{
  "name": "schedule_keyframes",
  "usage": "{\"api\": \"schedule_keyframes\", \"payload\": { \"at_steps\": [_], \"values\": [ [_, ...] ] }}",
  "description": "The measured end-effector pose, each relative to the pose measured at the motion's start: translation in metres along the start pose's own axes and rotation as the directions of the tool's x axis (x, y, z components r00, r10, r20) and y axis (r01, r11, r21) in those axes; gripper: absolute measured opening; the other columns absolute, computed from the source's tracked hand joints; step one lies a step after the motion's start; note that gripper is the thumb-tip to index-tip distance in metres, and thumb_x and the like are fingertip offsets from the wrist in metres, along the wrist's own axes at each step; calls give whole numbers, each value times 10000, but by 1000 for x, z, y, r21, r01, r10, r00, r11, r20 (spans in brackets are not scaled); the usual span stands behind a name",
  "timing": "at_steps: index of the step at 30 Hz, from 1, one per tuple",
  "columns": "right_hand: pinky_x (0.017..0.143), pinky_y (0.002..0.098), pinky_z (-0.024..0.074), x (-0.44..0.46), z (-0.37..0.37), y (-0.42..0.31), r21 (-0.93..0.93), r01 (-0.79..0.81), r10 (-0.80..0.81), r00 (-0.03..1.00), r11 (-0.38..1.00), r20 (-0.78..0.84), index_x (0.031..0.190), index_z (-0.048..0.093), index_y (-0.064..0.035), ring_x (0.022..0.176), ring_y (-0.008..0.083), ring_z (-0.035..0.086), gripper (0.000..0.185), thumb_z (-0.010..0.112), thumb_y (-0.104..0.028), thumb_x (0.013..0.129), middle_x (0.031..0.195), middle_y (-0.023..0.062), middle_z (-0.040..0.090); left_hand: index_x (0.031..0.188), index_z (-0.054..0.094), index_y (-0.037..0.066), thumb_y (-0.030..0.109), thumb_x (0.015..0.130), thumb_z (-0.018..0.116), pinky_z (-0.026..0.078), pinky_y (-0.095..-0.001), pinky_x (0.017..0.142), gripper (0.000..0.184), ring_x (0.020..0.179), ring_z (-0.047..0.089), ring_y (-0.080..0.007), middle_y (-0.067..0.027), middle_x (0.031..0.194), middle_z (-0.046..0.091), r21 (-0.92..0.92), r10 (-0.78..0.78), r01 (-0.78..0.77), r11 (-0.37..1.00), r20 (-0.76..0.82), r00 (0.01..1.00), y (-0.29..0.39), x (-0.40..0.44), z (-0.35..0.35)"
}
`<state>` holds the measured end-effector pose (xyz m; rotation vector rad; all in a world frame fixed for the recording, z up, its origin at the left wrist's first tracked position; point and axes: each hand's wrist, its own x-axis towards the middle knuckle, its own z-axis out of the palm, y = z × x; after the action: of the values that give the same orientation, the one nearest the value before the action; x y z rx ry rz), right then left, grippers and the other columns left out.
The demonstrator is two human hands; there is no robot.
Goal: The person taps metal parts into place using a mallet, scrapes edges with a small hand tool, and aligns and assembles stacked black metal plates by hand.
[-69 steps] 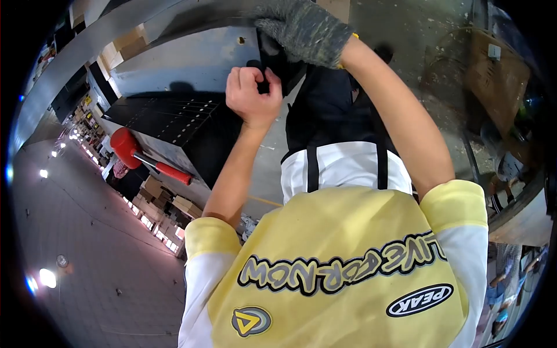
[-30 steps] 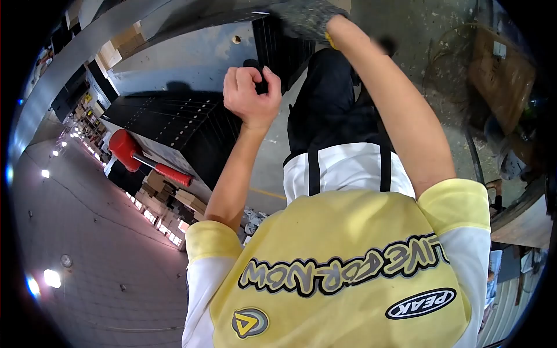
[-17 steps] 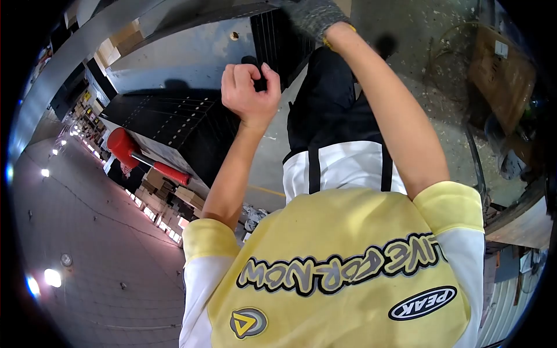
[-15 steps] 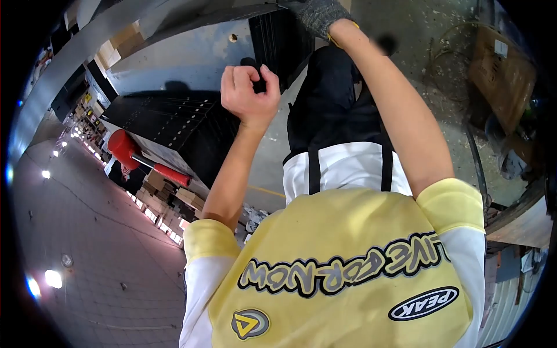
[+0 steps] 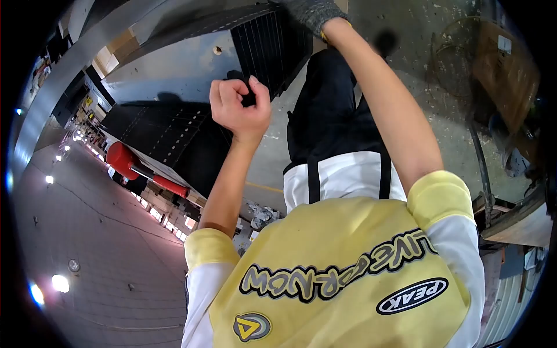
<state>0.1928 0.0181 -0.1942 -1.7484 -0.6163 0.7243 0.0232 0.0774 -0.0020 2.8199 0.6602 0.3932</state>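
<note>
My bare left hand [image 5: 240, 111] is curled with the thumb raised, over the stack of black panels. A dark shape shows between thumb and fingers; I cannot tell whether it is a held object or shadow. My right hand [image 5: 316, 16], in a grey knit glove with a yellow cuff, reaches to the top edge of view by the far end of the black slats [image 5: 270, 49]; its fingers are blurred and cut off. Left of my left hand, a red mallet [image 5: 122, 160] with a red grip rests beside the black perforated panels [image 5: 159, 130].
A grey-blue surface with a round hole [image 5: 174, 72] lies beyond my left hand. A metal beam [image 5: 55, 93] crosses at the left. Brown board [image 5: 505, 69] stands on the floor at right, near a curved wooden edge [image 5: 516, 226]. Crumpled plastic [image 5: 264, 214] lies by my left elbow.
My left hand has shifted slightly left and down in view, still curled. My right hand stays at the top edge, slightly further left. The whole view has tilted a little.
</note>
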Motion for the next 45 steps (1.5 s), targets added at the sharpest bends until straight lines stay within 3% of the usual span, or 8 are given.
{"api": "schedule_keyframes", "payload": {
  "at_steps": [11, 15, 23, 29, 37, 40, 41, 45],
  "values": [
    [1009, 431, 513, 3, -20, -1, 2, -292, 289, 949, 956, 124, 1235, 733, -99, 1183, 378, 649, 387, 497, -324, 1026, 1238, 189, 703, 741, 401, 72, 54, 843, 727, 272, -352, 535, 341, 589, 352, -192, -45, 716, 398, 18, -38, 37, 999, 49, 998, 1, 0, -2],
    [981, 423, 520, -3, -11, -44, -58, 321, -323, 946, 945, -27, 1151, 751, -61, 1118, 357, 674, 327, 515, -259, 1042, 1165, 182, 730, 744, 432, 80, 41, 797, 736, 259, -336, 489, 311, 574, 372, -189, -42, 718, 423, 42, 13, -16, 999, 75, 997, -4, 1, -5],
    [1038, 408, 508, 9, 13, 73, -76, -325, 327, 945, 943, 26, 1233, 731, -73, 1189, 359, 655, 392, 523, -330, 1021, 1224, 184, 720, 739, 383, 103, 17, 783, 726, 258, -334, 520, 356, 598, 364, -180, -16, 695, 390, 37, 26, -28, 999, 62, 998, -4, 2, -5],
    [1002, 385, 543, -9, 3, 10, -257, 310, -327, 945, 915, -24, 1287, 700, -144, 1153, 294, 671, 340, 484, -196, 1029, 1283, 129, 697, 732, 376, 115, 20, 773, 722, 285, -363, 577, 362, 613, 377, -221, -23, 677, 368, 70, 18, -22, 997, 59, 998, -7, -1, -8],
    [986, 394, 540, 22, 13, 105, 60, -567, 548, 813, 821, 196, 1189, 741, -43, 1117, 343, 695, 335, 568, -272, 1017, 1177, 190, 738, 804, 367, 111, 65, 881, 672, 279, -321, 690, 318, 716, 311, -158, 0, 768, 325, 3, -27, 26, 1000, 63, 998, -10, -2, -13],
    [1001, 391, 534, 21, 0, 84, 276, -376, 371, 926, 884, 72, 1195, 733, -43, 1132, 346, 686, 301, 536, -187, 1018, 1207, 190, 728, 829, 366, 116, 92, 906, 675, 295, -324, 736, 320, 743, 331, -160, 1, 776, 331, 7, -13, 12, 1000, 88, 996, -12, -2, -16],
    [1011, 391, 532, 20, 14, 94, -112, 277, -290, 948, 954, -129, 1205, 721, -46, 1139, 351, 681, 298, 522, -132, 1000, 1207, 190, 725, 838, 365, 115, 104, 922, 670, 295, -323, 737, 316, 743, 332, -160, 3, 778, 328, 1, -16, 16, 1000, 91, 996, -13, -4, -16],
    [968, 422, 540, 18, -14, -5, 173, -91, 43, 964, 981, 264, 1161, 734, -62, 1091, 356, 681, 309, 488, -181, 1018, 1150, 189, 728, 845, 360, 113, 131, 947, 677, 293, -323, 737, 333, 737, 325, -162, 5, 779, 320, -6, -24, 25, 1000, 75, 997, -14, -6, -15]
  ]
}}
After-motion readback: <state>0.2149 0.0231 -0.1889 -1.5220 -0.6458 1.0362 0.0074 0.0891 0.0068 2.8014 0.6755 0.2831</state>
